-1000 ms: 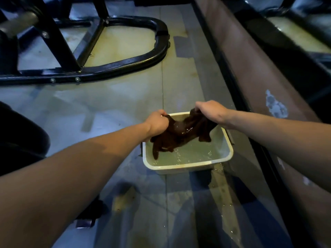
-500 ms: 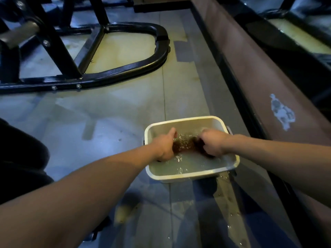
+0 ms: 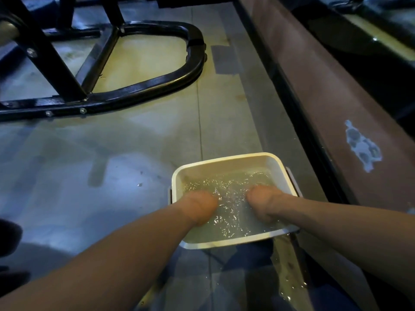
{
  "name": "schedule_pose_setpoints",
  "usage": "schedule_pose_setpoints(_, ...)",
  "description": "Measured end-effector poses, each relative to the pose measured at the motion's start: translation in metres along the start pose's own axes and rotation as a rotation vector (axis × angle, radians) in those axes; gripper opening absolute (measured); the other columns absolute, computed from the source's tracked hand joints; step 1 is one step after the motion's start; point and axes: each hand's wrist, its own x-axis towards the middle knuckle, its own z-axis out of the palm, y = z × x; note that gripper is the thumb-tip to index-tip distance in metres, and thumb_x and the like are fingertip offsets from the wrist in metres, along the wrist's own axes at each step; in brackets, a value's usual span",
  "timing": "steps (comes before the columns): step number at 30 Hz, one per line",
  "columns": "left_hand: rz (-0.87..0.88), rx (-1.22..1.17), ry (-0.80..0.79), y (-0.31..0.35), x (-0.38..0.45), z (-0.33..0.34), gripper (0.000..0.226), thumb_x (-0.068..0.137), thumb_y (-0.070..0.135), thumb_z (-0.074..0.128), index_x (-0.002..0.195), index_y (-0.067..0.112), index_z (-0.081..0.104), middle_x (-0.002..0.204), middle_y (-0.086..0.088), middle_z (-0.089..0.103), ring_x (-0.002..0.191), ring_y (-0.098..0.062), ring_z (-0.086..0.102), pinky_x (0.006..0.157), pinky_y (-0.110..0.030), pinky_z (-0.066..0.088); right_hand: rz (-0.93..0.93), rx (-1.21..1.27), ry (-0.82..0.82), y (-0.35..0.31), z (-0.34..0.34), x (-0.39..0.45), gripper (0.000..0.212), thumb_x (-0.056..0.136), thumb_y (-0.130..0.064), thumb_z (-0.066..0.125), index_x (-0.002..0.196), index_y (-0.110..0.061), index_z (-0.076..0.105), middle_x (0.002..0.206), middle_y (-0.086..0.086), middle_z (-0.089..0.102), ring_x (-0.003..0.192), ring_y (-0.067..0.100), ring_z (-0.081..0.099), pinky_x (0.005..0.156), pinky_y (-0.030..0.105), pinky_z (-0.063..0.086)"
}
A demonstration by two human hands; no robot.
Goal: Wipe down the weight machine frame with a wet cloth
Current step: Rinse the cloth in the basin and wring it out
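A rounded rectangular cream plastic basin [image 3: 226,162] sits on smooth grey floor, holding rippling water. Two hands plunge in: left hand [image 3: 198,208], right hand [image 3: 262,200], fingers submerged, so grip cannot be told; the cloth is hidden. Beyond the basin, one glossy black tubular machine frame [image 3: 143,86].

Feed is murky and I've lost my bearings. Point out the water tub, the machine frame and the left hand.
water tub [image 3: 226,161]: head view, far rim.
machine frame [image 3: 143,87]: head view, curved base tube.
left hand [image 3: 199,206]: head view, back of the hand, in the water.
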Motion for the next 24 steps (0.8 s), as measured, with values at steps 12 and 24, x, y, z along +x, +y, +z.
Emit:
schedule_pose_setpoints(12,-0.181,-0.888,0.031,-0.009,-0.003,-0.015,0.064,0.085,0.046,0.076,0.134,0.025,0.042,0.117,-0.005,0.066,0.101,-0.023,0.068,0.091,-0.042,0.059,-0.02,0.458,-0.07,0.008,-0.021,-0.005,0.081,0.076,-0.045,0.081,0.141,-0.025,0.037,0.121,0.001,0.061,0.109,0.023,0.06,0.096,0.039,0.053)
schedule_pose_setpoints(24,-0.138,-0.338,0.047,-0.007,-0.026,-0.028,0.011,0.095,0.012,0.061,0.106,0.009,0.061,0.109,-0.013,0.069,0.093,-0.026,0.067,0.08,-0.032,0.059,0.084,0.754,0.024,0.013,-0.035,-0.023,0.016,0.095,-0.025,0.064,0.103,-0.012,0.069,0.092,0.009,0.074,0.079,0.024,0.072,0.062,0.03,0.056)
